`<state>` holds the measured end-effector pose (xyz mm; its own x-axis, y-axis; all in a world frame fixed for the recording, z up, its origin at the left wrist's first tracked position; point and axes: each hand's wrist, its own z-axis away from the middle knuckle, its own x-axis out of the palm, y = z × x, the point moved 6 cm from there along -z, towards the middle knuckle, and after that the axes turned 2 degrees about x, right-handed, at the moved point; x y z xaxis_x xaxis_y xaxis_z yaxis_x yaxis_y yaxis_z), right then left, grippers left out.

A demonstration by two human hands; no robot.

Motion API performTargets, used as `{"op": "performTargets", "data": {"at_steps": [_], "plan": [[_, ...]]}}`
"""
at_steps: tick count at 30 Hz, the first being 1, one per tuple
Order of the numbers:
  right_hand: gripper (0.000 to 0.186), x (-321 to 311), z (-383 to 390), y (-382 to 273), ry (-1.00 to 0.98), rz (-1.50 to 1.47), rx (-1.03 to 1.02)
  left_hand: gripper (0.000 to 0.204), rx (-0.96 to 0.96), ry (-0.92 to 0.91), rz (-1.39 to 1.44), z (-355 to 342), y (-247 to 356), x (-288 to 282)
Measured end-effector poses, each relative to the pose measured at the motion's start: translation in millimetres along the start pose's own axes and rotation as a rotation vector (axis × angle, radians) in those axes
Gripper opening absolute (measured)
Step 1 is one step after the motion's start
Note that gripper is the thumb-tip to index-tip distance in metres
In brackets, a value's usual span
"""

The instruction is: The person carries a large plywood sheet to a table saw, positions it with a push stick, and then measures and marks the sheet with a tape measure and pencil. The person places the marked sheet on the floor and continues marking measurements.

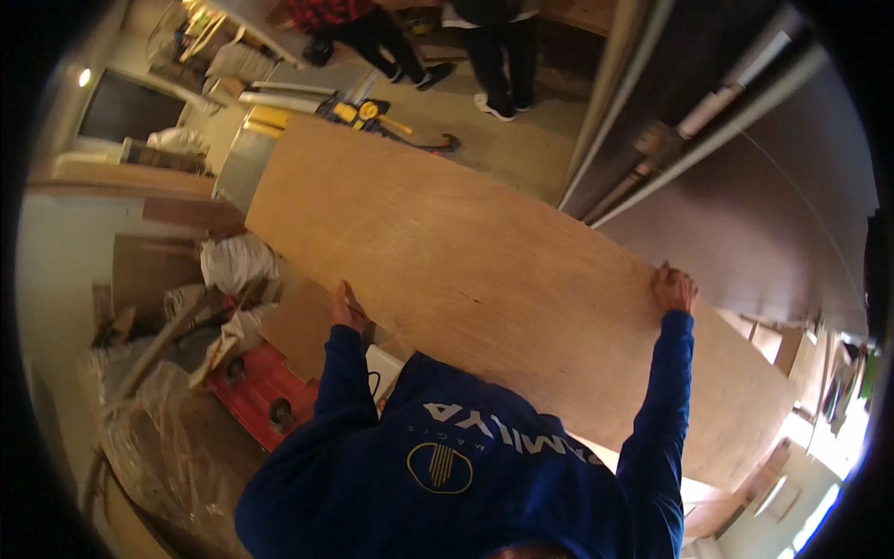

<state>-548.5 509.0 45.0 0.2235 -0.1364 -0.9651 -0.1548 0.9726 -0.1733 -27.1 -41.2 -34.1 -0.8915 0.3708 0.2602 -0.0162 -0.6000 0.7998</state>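
**Broad plywood sheet spans a crowded workshop between two hands**

From my remote post on the head camera feed, I see a long plywood sheet (521, 270) stretched across the view directly ahead of the wearer's chest. Its long axis runs aslant, from the far left to the near right, and the two hands meet it on opposite long edges. The left hand (349, 310) is at the near edge, closer to the sheet's far-left end, its fingers together and narrow; I cannot tell whether they curl beneath the wood. The right hand (674, 289) reaches across to the opposite edge, closer to the right-hand end, its fingers bent tightly over the rim and holding the sheet there.

Among the containers, a white sack (240, 264) slumps just beside the sheet's far-left end, its contents hidden from me. Lower on the left, clear plastic wrapping (177, 447) covers a brown bundle I cannot identify. Between that wrapping and the left forearm, a red dolly (251, 377) shows dark wheels. Beyond the sheet, a yellow-and-black tool (358, 112) lies near its far end, two people (498, 56) in dark trousers stand farther back, and large dark panels (745, 205) lean at right.
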Motion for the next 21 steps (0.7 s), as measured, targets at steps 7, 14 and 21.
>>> {"op": "performTargets", "data": {"at_steps": [7, 14, 21], "plan": [[0.058, 22.1, -14.5, 27.4, 0.045, 0.192, -0.048, 0.073, 0.105, 0.390, 0.184, -54.7, 45.9, -78.8], [0.062, 50.3, -33.5, 78.9, -0.150, -0.037, 0.101, 0.056, 0.456, 0.458, 0.056, -176.9, 152.7, -177.7], [0.050, 55.4, -31.0, 53.9, -0.303, 0.365, 0.063, 0.055, 0.312, 0.228, -0.311, -296.5, 186.9, -43.7]]}}
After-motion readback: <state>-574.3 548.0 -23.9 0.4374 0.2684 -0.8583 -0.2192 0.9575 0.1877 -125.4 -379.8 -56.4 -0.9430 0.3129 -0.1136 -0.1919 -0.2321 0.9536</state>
